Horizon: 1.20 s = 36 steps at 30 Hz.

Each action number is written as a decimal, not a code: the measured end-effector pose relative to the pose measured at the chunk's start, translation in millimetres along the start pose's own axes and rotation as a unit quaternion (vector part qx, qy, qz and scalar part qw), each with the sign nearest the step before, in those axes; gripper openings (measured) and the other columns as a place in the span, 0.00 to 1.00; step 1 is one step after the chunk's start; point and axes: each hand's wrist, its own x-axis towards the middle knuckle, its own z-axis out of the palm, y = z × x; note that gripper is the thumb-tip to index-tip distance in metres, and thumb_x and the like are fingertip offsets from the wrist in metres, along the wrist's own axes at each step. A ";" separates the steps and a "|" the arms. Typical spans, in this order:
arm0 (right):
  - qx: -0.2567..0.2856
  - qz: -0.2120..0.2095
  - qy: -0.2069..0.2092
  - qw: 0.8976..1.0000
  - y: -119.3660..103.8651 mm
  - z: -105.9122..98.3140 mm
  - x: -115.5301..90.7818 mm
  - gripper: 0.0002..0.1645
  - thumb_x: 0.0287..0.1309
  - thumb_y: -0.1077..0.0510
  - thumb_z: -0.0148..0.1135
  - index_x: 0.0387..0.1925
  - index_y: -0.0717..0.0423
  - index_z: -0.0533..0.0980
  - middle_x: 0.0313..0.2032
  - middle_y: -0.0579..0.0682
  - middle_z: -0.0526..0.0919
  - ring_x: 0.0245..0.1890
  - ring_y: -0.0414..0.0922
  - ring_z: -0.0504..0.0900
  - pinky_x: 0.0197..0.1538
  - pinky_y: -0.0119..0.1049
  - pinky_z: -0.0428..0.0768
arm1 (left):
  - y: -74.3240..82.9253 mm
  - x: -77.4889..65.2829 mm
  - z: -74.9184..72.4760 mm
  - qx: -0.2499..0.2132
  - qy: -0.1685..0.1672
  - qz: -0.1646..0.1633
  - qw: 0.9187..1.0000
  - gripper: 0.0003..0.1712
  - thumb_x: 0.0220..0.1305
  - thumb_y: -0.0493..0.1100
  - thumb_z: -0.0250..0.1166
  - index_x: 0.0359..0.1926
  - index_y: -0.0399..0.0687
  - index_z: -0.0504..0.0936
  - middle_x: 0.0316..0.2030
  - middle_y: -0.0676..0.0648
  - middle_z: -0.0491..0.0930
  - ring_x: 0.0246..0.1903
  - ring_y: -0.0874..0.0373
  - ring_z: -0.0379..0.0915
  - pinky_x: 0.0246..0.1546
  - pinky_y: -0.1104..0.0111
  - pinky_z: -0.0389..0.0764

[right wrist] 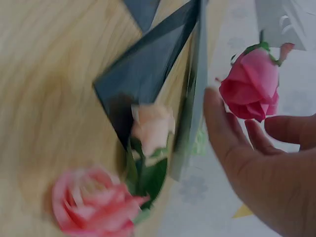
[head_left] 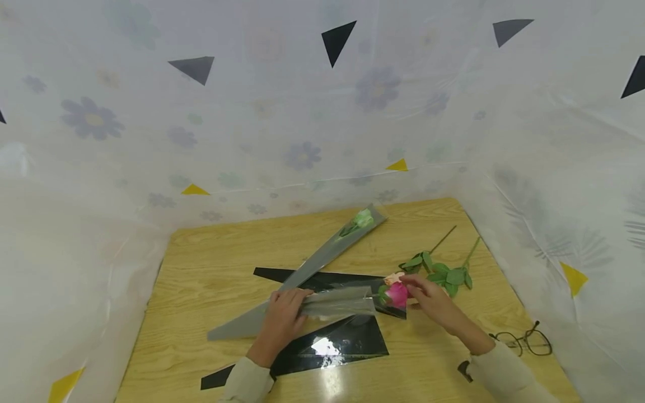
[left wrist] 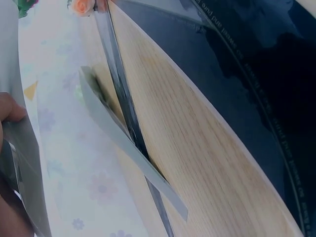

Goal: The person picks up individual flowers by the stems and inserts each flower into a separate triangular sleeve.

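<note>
My left hand (head_left: 284, 316) grips a grey, clear-fronted flower sleeve (head_left: 340, 302); in the left wrist view, fingers hold the sleeve (left wrist: 32, 168) at the left edge. A bright pink rose (head_left: 397, 294) pokes out of the sleeve's wide end, its stem running inside. Around that bloom, my right hand (head_left: 430, 299) has its fingers spread and loosely bent. In the right wrist view the fingertips come close to the pink rose (right wrist: 253, 84); whether they touch it is unclear. Beyond it lie a peach rose (right wrist: 152, 129) and a lighter pink rose (right wrist: 94, 202).
Another grey sleeve (head_left: 322, 254) holding a whitish-green rose (head_left: 364, 218) slants across the wooden table (head_left: 211, 280). Black sleeves (head_left: 342, 338) lie under and before the hands. Leafy stems (head_left: 453, 275) lie at the right, with eyeglasses (head_left: 524, 341) nearer. Patterned sheeting encloses the table.
</note>
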 end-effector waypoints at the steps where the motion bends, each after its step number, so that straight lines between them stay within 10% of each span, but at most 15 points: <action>1: 0.055 0.024 -0.022 0.998 1.3 -0.6 -1.1 0.27 0.69 0.55 0.44 0.64 0.67 0.60 0.56 0.68 0.66 0.53 0.60 0.72 0.46 0.48 0.76 | -0.3 -0.2 0.1 0.000 -0.001 -0.001 1.000 0.26 0.49 0.39 0.64 0.53 0.50 0.74 0.45 0.53 0.76 0.45 0.58 0.71 0.41 0.58 0.66; 6: 0.162 0.075 -0.063 0.982 1.9 -0.7 -3.0 0.32 0.66 0.52 0.51 0.65 0.66 0.57 0.58 0.64 0.65 0.53 0.52 0.73 0.53 0.48 0.72 | 1.0 -0.5 -0.5 0.006 -0.013 -0.009 1.000 0.27 0.50 0.39 0.64 0.54 0.51 0.73 0.46 0.53 0.76 0.46 0.58 0.71 0.41 0.58 0.66; 28: 0.129 0.078 0.017 0.988 -30.2 20.2 -10.1 0.28 0.57 0.54 0.62 0.56 0.62 0.67 0.51 0.57 0.73 0.45 0.45 0.77 0.51 0.44 0.72 | 4.9 -0.4 2.3 -0.016 -0.070 -0.018 0.997 0.37 0.45 0.39 0.64 0.60 0.56 0.68 0.49 0.56 0.72 0.48 0.61 0.66 0.39 0.62 0.59; 36: 0.127 0.053 0.010 0.990 -31.7 31.8 -7.9 0.27 0.54 0.54 0.64 0.53 0.62 0.70 0.47 0.58 0.74 0.44 0.45 0.78 0.46 0.42 0.76 | 5.8 0.3 5.0 -0.038 -0.090 -0.018 0.995 0.42 0.48 0.56 0.70 0.64 0.59 0.64 0.51 0.57 0.71 0.50 0.61 0.65 0.40 0.61 0.60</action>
